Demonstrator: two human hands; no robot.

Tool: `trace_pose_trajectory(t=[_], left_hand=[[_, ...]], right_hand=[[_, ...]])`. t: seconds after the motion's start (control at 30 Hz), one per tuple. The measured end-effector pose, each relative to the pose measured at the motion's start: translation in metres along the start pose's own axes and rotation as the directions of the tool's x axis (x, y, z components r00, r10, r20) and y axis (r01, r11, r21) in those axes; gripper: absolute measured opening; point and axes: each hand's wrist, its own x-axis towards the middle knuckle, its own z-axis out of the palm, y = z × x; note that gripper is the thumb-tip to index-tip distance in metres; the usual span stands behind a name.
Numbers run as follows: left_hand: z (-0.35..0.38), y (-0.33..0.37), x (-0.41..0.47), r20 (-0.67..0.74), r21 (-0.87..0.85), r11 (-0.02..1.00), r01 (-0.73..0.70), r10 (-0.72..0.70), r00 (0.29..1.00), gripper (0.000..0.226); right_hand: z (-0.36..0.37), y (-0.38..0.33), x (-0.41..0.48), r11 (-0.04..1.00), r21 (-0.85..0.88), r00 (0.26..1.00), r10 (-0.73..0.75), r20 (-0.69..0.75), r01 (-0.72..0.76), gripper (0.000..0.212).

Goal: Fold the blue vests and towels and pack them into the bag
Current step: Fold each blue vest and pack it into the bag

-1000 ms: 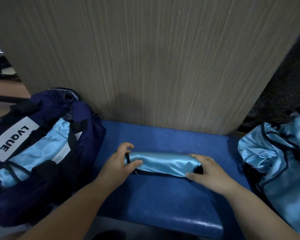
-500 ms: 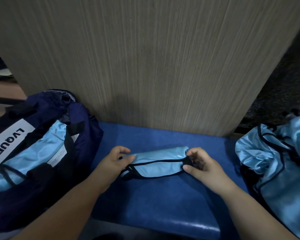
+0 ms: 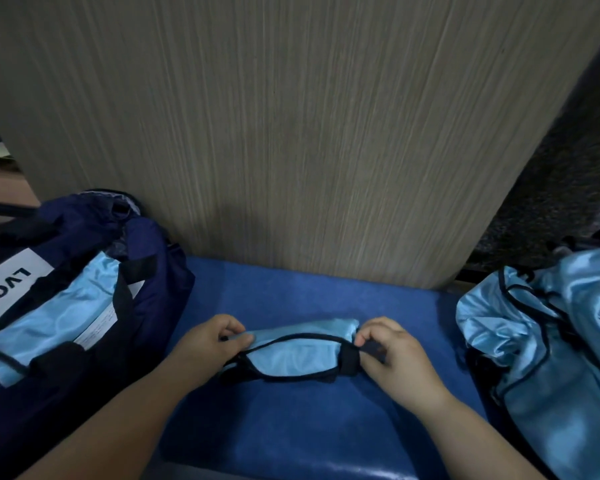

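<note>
My left hand [image 3: 207,346] pinches one end of the folded vest [image 3: 291,355], and my right hand [image 3: 397,358] pinches the other end at its black strap. The vest lies on the blue worktop [image 3: 291,427], between the bag [image 3: 149,244] and the unfolded pile [image 3: 551,341]. I should hold both ends tight so the slippery cloth does not open

I read this as a changing-room or sports-hall corner, though not with certainty. Evidence: blue padded bench [image 3: 291,427] against a wood-grain laminate panel [image 3: 291,133]. Navy kit bag [image 3: 153,265] at left, heap of shiny vests [image 3: 551,341] at right, dark speckled floor [image 3: 551,202].
</note>
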Motion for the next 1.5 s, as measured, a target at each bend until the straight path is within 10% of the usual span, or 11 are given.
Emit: trace_pose_trajectory(t=[0.63,0.77,0.97,1.5], left_hand=[[-0.004,-0.010,0.005,0.092,-0.187,0.981,0.055,-0.039,0.995,0.033],[-0.004,-0.011,0.005,0.099,-0.228,0.972,0.058,-0.036,0.994,0.030],[-0.007,-0.005,0.000,0.111,-0.337,0.936,0.098,-0.064,0.992,0.044],[-0.017,-0.002,-0.010,0.166,-0.313,0.942,0.119,-0.070,0.984,0.071]], right_hand=[[0.006,-0.013,-0.004,0.955,-0.292,0.992,-0.085,-0.092,0.054,0.039],[0.007,-0.011,-0.002,0.991,0.062,0.988,0.126,-0.094,-0.120,0.044],[-0.008,-0.021,0.003,0.777,0.480,0.913,0.347,0.215,-0.408,0.028],[-0.008,-0.032,0.006,0.902,0.020,0.860,0.403,0.313,-0.430,0.043]])
